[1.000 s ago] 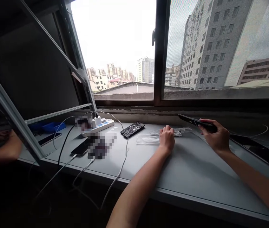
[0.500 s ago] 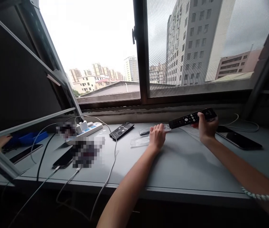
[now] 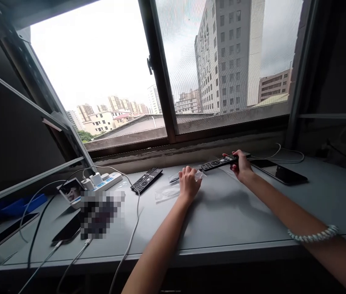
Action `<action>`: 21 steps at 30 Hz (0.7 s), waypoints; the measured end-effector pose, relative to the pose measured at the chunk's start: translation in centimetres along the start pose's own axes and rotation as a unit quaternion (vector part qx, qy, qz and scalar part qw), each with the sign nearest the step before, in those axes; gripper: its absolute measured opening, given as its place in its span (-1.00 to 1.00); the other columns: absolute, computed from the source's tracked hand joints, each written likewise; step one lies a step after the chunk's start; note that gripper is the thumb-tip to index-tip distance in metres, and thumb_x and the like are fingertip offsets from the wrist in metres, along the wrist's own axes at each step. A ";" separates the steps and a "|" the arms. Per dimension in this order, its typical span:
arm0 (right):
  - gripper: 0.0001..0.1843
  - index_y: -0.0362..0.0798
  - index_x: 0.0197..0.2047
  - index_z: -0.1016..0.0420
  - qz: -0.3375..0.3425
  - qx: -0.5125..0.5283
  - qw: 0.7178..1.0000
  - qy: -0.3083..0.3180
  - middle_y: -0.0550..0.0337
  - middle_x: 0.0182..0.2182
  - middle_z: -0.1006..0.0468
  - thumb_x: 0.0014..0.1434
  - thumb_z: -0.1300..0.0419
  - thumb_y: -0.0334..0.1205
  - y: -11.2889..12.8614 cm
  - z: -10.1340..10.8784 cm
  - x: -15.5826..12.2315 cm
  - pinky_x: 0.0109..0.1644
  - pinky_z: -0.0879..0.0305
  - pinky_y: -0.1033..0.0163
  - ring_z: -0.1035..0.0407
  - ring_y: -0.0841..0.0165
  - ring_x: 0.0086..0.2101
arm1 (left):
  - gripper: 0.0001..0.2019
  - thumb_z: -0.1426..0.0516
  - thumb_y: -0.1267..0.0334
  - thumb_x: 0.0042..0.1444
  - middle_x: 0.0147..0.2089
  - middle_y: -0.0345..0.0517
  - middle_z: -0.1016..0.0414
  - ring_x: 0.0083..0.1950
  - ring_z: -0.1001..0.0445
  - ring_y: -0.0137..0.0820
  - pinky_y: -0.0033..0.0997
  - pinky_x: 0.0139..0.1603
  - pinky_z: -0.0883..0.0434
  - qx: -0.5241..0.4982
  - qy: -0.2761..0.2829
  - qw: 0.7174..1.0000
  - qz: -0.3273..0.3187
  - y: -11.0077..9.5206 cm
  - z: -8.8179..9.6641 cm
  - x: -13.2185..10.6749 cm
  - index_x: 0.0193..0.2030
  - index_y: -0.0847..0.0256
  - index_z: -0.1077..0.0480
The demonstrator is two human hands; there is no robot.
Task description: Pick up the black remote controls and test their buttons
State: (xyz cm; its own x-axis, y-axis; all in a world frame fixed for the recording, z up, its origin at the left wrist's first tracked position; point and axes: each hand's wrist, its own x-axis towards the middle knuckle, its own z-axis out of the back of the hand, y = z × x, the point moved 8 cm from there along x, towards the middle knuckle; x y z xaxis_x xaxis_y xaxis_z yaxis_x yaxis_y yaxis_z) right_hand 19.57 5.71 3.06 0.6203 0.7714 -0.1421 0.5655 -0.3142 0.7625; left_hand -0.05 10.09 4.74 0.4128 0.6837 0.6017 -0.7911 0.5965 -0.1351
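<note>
My right hand (image 3: pixel 241 166) is closed around a black remote control (image 3: pixel 216 163), whose button face shows and whose near end points left toward my other hand. To the left, my left hand (image 3: pixel 189 182) has its fingers curled over a clear plastic bag (image 3: pixel 167 192) on the desk; part of the bag sticks out on both sides of the hand. A small dark item inside or under the bag is too covered to name. Another black remote control (image 3: pixel 147 180) lies on the desk left of the bag.
A large dark tablet or phone (image 3: pixel 280 171) lies right of my right hand. On the left are a white power strip (image 3: pixel 112 182) with plugs, a charging phone (image 3: pixel 67 228) and a blue tray (image 3: pixel 26 204). A white cable (image 3: pixel 136 220) crosses the desk (image 3: pixel 222 224) below the window.
The view has shifted and tilted, so things sit further left. The remote in my right hand has come lower and lies flatter. My left hand stays at the bag.
</note>
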 end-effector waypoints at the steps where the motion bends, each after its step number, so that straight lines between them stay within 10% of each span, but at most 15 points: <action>1: -0.90 -0.02 -0.48 -0.18 0.002 -0.008 1.000 0.004 0.20 -0.47 -0.54 0.02 -0.04 -0.36 0.0 -0.2 -0.1 -0.82 0.11 0.47 0.09 0.63 -0.79 | -0.89 -0.14 0.29 0.06 -0.14 -0.12 -0.36 -0.06 -0.29 -0.29 -0.29 0.01 -0.17 0.000 0.001 1.000 0.000 0.0 0.0 0.1 -0.24 0.15 -0.34; 21: -0.77 -0.05 -0.32 -0.38 0.153 -0.134 0.974 0.098 0.25 -0.43 -0.58 -0.09 -0.18 -0.15 1.0 -2.4 -0.5 -0.81 0.06 0.40 0.00 0.61 -0.81 | -0.75 -0.14 0.05 0.01 -0.17 -0.08 -0.42 -0.09 -0.38 -0.23 -0.21 0.04 -0.17 0.018 0.050 0.997 -0.063 -1.3 0.0 0.1 -0.25 0.14 -0.42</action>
State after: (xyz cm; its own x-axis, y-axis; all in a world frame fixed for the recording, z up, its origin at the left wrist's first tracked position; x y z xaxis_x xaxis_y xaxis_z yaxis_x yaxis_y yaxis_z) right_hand 18.50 6.34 5.39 0.6074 0.7632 0.2204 0.1927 -0.4107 0.8912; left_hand 0.98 9.39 5.01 0.5510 0.6436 0.5312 -0.7451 0.6661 -0.0342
